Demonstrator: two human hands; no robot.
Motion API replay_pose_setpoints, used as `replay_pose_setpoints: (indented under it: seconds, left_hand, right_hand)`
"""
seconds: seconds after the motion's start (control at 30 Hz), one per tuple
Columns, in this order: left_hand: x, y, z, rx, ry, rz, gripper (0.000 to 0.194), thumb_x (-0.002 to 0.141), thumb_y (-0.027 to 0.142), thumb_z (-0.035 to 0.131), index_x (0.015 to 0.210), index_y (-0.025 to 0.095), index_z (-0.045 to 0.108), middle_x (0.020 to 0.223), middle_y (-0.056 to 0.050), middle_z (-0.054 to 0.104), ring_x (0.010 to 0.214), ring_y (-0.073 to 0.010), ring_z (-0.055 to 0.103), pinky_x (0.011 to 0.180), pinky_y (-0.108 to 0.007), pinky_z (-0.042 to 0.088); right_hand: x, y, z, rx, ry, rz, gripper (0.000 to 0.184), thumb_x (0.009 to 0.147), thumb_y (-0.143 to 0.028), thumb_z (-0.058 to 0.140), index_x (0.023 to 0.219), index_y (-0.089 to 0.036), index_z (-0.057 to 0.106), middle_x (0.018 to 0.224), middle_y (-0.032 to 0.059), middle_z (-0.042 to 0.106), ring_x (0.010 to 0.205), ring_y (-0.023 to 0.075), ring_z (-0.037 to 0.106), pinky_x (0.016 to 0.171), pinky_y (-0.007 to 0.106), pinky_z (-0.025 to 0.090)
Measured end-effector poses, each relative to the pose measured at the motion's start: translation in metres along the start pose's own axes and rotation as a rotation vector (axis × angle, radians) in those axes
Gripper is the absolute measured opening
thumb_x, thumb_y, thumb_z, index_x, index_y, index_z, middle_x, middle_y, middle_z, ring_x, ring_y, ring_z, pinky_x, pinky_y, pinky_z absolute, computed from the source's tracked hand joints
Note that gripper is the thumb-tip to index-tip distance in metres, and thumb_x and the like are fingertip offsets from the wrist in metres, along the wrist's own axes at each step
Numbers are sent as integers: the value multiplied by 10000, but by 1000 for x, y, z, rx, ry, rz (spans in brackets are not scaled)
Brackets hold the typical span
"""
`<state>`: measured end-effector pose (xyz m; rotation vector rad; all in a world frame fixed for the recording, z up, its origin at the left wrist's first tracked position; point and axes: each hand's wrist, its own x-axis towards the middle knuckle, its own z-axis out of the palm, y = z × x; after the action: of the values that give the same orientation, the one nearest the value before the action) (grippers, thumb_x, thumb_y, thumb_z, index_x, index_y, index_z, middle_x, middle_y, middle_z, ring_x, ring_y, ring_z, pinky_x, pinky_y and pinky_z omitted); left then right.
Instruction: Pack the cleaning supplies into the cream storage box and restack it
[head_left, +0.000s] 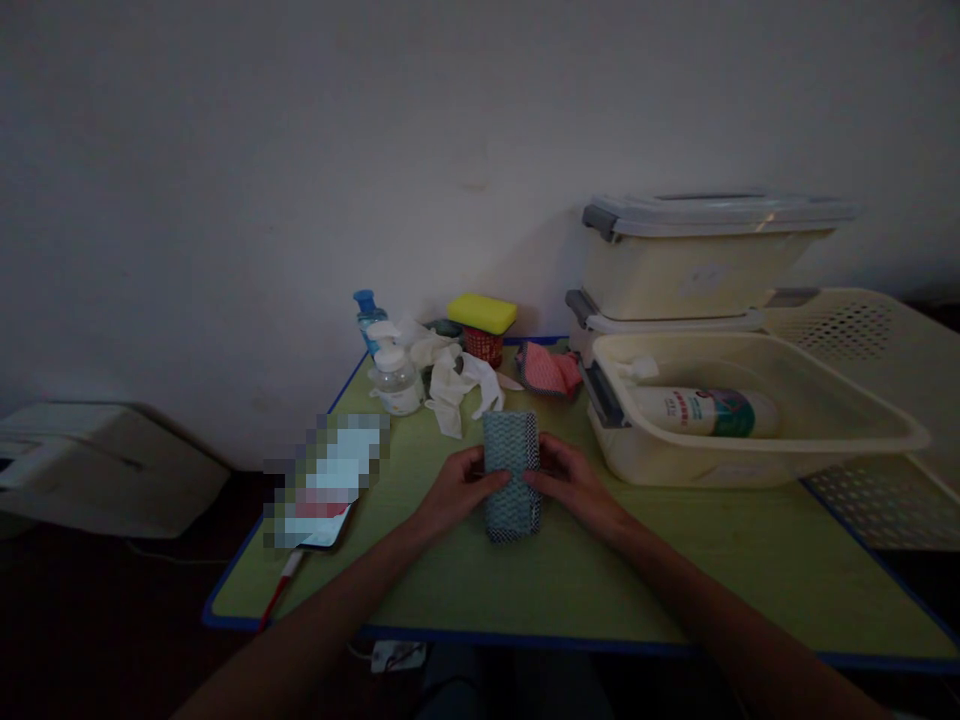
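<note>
A folded blue-grey cloth [510, 450] with a black-and-white checked edge is held upright in front of me, just over the green table. My left hand [461, 487] grips its left side, thumb across the front and fingers behind. On the opposite side my right hand [574, 483] grips it the same way, its thumb near the checked edge. The fingers behind the cloth are partly hidden. Beyond it lie crumpled white gloves or cloths [450, 392] and a crumpled pink cloth [549, 370].
A cream tub [750, 465] holding a white bottle [709, 412] stands right, before stacked lidded boxes [697, 270]. A yellow sponge [482, 313] tops a red basket [484, 347]. Left are a pump bottle [397, 380], a blue-capped bottle [369, 318] and a phone [330, 485] with a red cable [276, 598].
</note>
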<state>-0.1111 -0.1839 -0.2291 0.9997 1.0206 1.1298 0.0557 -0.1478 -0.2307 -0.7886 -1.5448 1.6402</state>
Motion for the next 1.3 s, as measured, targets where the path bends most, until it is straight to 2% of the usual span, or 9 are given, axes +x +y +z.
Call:
replay_pose_setpoints:
  seconds: [0.27, 0.5, 0.6, 0.8, 1.0, 1.1, 1.17, 1.3]
  left_hand:
    - [-2, 1, -4, -9, 37, -33, 372, 545, 408, 738, 761, 126, 630, 751, -39, 659, 706, -164, 587, 617, -252, 450]
    - [-2, 0, -4, 17, 58, 12, 315, 553, 299, 734, 802, 142, 620, 817, -32, 663, 660, -136, 586, 576, -224, 446]
    - [-1, -1, -4, -14, 62, 52, 328, 551, 266, 741, 835, 153, 622, 850, -31, 667, 669, -142, 600, 607, -238, 455]
    - [1, -5, -4, -103, 30, 110, 309, 561, 241, 745, 849, 159, 666, 776, -20, 665, 705, -156, 606, 724, -282, 453]
    - [4, -9, -7, -100, 8, 209, 57, 569, 159, 714, 624, 161, 698, 882, -35, 595, 773, -142, 579, 694, -243, 439]
    - [3, -6, -5, -74, 5, 216, 33, 570, 164, 706, 555, 151, 680, 909, -48, 581, 785, -156, 579, 670, -245, 445]
    - [1, -3, -3, -77, 23, 178, 69, 579, 178, 698, 645, 161, 696, 929, -49, 595, 787, -156, 577, 665, -242, 443]
    - [0, 0, -1, -222, 56, 33, 328, 580, 266, 689, 897, 185, 656, 886, -32, 635, 789, -161, 580, 689, -255, 442]
  right_hand:
    - [1, 3, -1, 75, 5, -10, 254, 650, -247, 686, 881, -196, 593, 957, 28, 636, 871, 180, 602, 846, 363, 451]
    - [1, 4, 0, 160, 22, 21, 265, 615, -221, 709, 866, -203, 629, 919, 15, 658, 791, 171, 618, 837, 372, 455]
    - [1, 4, 0, 200, 31, 32, 280, 605, -199, 710, 877, -211, 645, 904, 11, 665, 781, 172, 616, 845, 377, 445]
    - [1, 3, 2, 263, -7, 10, 270, 615, -150, 665, 871, -236, 673, 922, 9, 646, 823, 166, 593, 845, 358, 423]
    - [0, 6, 0, 132, 0, -135, 195, 616, -119, 619, 725, -248, 716, 929, 11, 533, 843, 138, 532, 757, 272, 426]
    - [0, 5, -1, 60, -15, -188, 182, 643, -123, 601, 665, -261, 716, 939, 18, 497, 852, 142, 519, 742, 278, 426]
    - [-1, 3, -2, 11, -9, -224, 195, 684, -137, 576, 628, -267, 710, 934, 25, 497, 845, 146, 516, 732, 288, 428]
    - [-3, -1, -3, -118, 47, -347, 262, 736, -147, 522, 582, -262, 699, 936, 39, 497, 816, 150, 512, 728, 309, 432]
